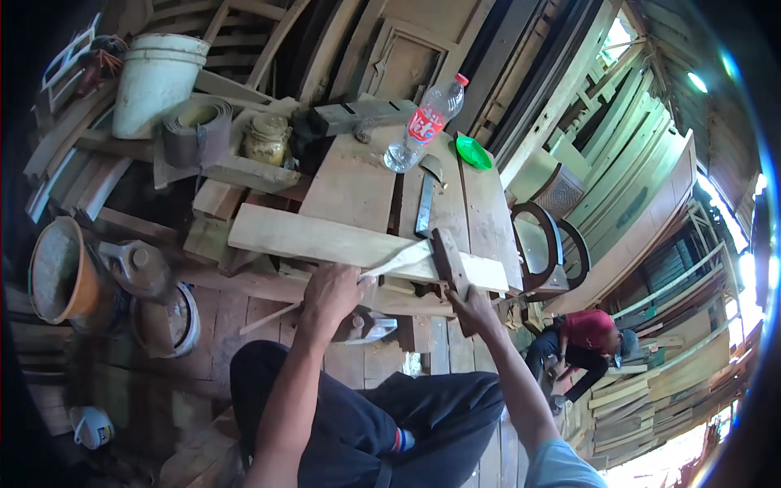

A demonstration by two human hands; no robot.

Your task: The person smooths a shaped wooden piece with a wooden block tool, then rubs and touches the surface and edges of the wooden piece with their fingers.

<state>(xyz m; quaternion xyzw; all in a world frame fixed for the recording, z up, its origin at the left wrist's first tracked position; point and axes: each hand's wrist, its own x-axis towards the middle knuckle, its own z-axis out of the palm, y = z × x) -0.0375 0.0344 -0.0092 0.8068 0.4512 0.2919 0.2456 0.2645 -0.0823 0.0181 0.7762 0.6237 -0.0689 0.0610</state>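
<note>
Holding one item per hand, a seated person worked at a low wooden bench (350, 183). L hand (332, 294): closed round a pale slim strip (400, 259), its broad end angled up & right over the board; exact kind unclear. A thin rod ran out below the same hand, down-left; cdn't tell if it was part of the strip. R hand (472, 307): fingers clamped on the lower end of a dk wood block (448, 260), which lay crosswise over the board nr its R end. Strip tip was right by the block; contact cdn't be told.

Board (325, 240): 1, pale, long, flat, along the bench's near edge, under strip & block.

On bench, beyond board: 1 clear plastic bottle (423, 126), red cap & label, upright; 1 green dish (473, 152), just R of it; 1 flat dk bar (425, 205), nr the board.

L side: 1 white bucket (159, 85); 1 coiled roll (195, 130); 1 glass jar (267, 138); 1 orange bucket (61, 272), tilted, lower down.

Far R: co-worker (587, 332), red top, bent low, well apart.
</note>
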